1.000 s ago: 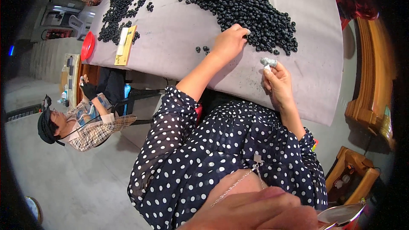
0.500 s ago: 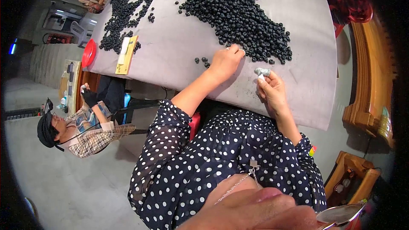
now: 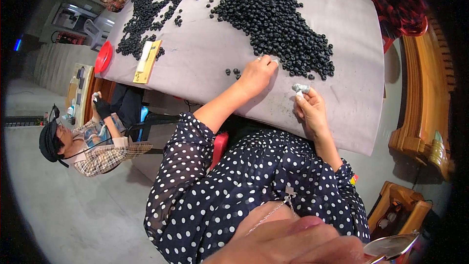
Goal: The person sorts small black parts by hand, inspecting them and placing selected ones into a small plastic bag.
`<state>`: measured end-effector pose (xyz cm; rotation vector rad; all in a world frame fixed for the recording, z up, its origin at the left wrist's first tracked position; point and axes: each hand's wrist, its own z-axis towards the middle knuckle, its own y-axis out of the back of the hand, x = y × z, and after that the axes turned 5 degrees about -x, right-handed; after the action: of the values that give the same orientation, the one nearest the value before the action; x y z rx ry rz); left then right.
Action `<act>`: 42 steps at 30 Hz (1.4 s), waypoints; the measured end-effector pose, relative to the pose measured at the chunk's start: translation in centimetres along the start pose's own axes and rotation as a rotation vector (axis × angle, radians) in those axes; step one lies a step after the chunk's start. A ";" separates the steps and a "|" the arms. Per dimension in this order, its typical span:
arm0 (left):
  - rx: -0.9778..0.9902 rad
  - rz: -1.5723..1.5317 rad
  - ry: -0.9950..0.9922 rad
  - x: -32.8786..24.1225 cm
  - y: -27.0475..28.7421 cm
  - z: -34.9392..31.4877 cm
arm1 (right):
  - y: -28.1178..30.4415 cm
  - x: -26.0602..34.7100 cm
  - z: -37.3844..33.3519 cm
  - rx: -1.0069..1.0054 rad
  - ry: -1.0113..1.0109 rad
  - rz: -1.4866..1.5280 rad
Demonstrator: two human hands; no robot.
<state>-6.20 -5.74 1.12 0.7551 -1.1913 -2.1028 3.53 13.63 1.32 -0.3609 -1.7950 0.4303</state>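
- Black pile of bead-like pcs (image 3: 278, 24) sits on the grey cloth-covered table (image 3: 205, 63), at 1 o'clock of L hand (image 3: 259, 73) & 11 o'clock of R hand (image 3: 312, 110).
- L hand: fingers bunched, tips at pile's near edge, w/ whitish spot (image 3: 275, 62) there; can't tell if they pinch a pc.
- R hand: thumb & index close together, silvery wrap (image 3: 301, 88) on index, white scrap (image 3: 299, 95) by thumb tip; can't tell if scrap is gripped or wound on. Hand is apart from pile, nr table edge.
- Risk: a nudge from L fingers could loosen pile's edge, b/c round pcs prob. roll easily.
- Risk: stray pcs (image 3: 236, 71) at 9 o'clock of L hand could get swept off the 6 o'clock edge if L forearm (image 3: 222, 105) swings out.
- Risk: wrap prob. dulls feel, so a small pc could slip from R fingers.
- Risk: dark specks (image 3: 289, 110) at 9 o'clock of R hand might cling to wrap if it drags there.
- Risk: yellow box (image 3: 148, 66), farther out at 9 o'clock, could shove second spread of pcs (image 3: 146, 29) if bumped.
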 end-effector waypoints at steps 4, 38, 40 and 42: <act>-0.028 0.095 -0.044 -0.1 -0.3 0.4 | 0.1 0.0 0.0 0.010 0.008 0.042; 0.112 -2.169 1.170 -5.3 2.4 -3.0 | -0.6 0.8 -0.7 0.081 0.028 -0.048; 0.155 -2.159 1.156 -5.4 2.3 -2.9 | -0.6 0.9 -0.8 0.109 0.010 -0.019; 0.190 -2.173 1.105 -5.5 2.2 -2.8 | -0.5 1.0 -0.8 0.139 0.011 0.007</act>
<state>-0.08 -4.12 2.89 3.5545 0.6592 -1.5718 4.04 13.68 2.57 -0.2712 -1.7424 0.5537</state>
